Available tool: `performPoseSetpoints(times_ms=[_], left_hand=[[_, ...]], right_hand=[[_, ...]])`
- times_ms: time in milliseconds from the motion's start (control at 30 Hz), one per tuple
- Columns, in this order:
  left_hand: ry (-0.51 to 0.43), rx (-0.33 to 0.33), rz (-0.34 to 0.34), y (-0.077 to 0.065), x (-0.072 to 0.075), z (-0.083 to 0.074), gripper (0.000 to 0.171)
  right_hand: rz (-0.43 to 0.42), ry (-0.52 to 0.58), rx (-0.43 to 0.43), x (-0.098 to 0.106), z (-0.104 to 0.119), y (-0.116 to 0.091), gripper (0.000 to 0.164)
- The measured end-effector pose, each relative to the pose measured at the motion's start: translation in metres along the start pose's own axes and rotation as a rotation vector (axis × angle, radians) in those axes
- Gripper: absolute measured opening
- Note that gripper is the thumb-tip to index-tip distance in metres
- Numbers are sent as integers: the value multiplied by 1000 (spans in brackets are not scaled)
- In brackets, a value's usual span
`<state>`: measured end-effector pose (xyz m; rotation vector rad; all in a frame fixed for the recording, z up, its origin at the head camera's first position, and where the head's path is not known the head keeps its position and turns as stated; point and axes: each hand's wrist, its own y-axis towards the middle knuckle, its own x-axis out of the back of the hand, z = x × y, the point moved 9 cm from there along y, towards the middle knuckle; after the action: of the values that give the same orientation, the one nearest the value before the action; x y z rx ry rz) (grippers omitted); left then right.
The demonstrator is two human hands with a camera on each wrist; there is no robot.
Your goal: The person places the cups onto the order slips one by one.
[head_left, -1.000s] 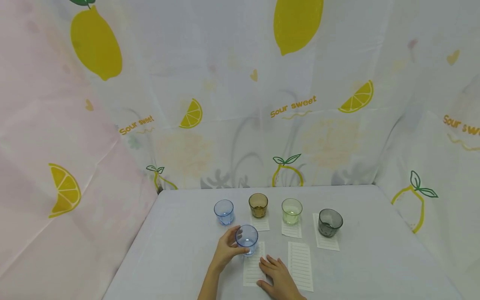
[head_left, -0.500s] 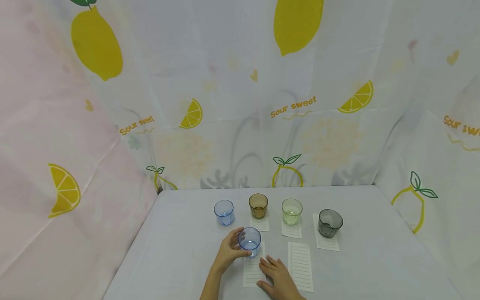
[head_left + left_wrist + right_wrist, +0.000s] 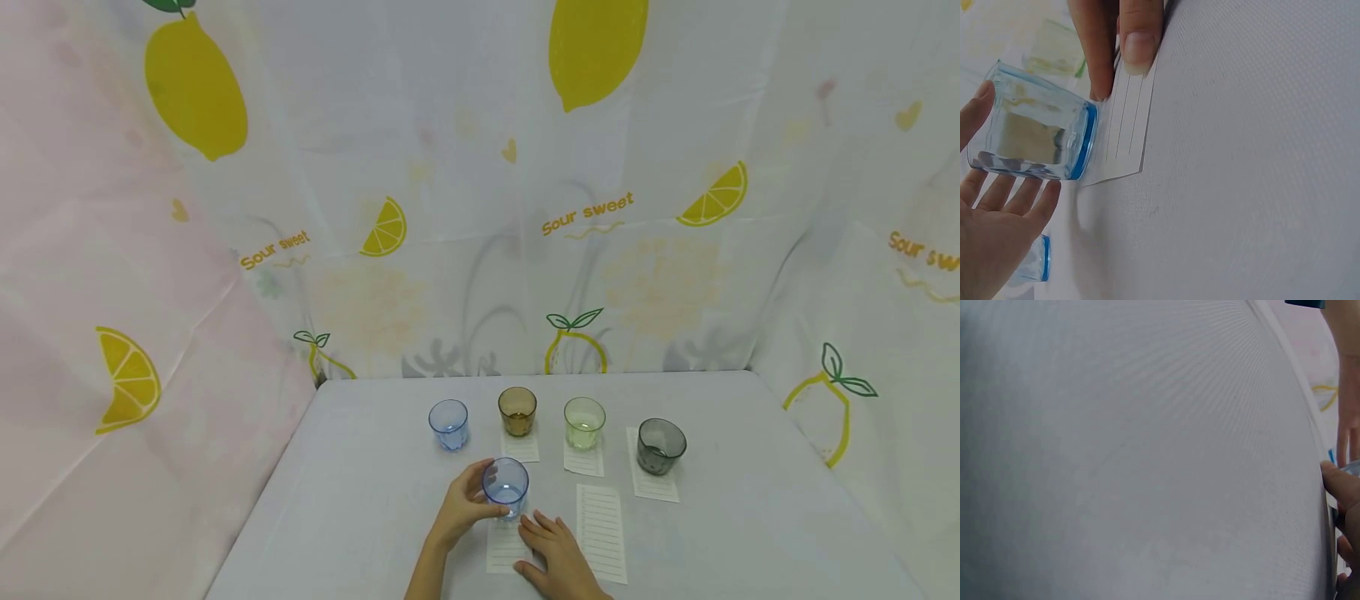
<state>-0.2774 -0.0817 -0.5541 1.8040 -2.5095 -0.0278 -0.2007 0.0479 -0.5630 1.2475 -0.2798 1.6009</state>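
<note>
In the head view my left hand (image 3: pixel 459 508) holds a clear blue glass (image 3: pixel 506 487) upright between thumb and fingers. The glass overlaps the far end of a lined paper slip (image 3: pixel 506 552). From the left wrist view, the blue base of the glass (image 3: pixel 1038 125) appears right over the slip's end (image 3: pixel 1125 134), with the left hand's fingers (image 3: pixel 1007 197) along its side. My right hand (image 3: pixel 557 557) rests on the slip's right edge, fingers loosely extended. At the right edge of the right wrist view, the right hand (image 3: pixel 1349 494) shows only in part.
Behind stand another blue glass (image 3: pixel 448 429), a brown glass (image 3: pixel 517 414), a green glass (image 3: pixel 584 427) and a grey glass (image 3: pixel 660 448). Paper slips lie under the brown, green and grey ones. A further lined slip (image 3: pixel 602 537) lies right of my right hand.
My left hand has moved the blue glass slightly right and nearer to me, further over the slip. The right hand has stayed in place.
</note>
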Motion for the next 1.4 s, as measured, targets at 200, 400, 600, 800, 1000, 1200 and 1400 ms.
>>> performPoseSetpoints(times_ms=[200,400,600,800,1000,1200,1400], left_hand=[[8,1,12,-1,-3,-1,78],[5,-2,16,-2,-4,-1,78],[21,4,19,-1,-3,0,81],[36,10,51,0,-1,3,75],[40,16,102,3,-1,4,73],[53,-3,149,6,-2,-2,80],[49,-21,176,8,-4,-8,78]], right_hand=[[29,4,-21,-2,-2,0,53],[41,18,-41,-2,-2,1,53],[53,16,-49,-3,-4,1,52],[43,13,-43,-2,-3,0,53],[63,30,-56,-1,-3,1,53],[118,55,-82,-5,-4,1,54],[166,81,-114,-7,-6,1,55]])
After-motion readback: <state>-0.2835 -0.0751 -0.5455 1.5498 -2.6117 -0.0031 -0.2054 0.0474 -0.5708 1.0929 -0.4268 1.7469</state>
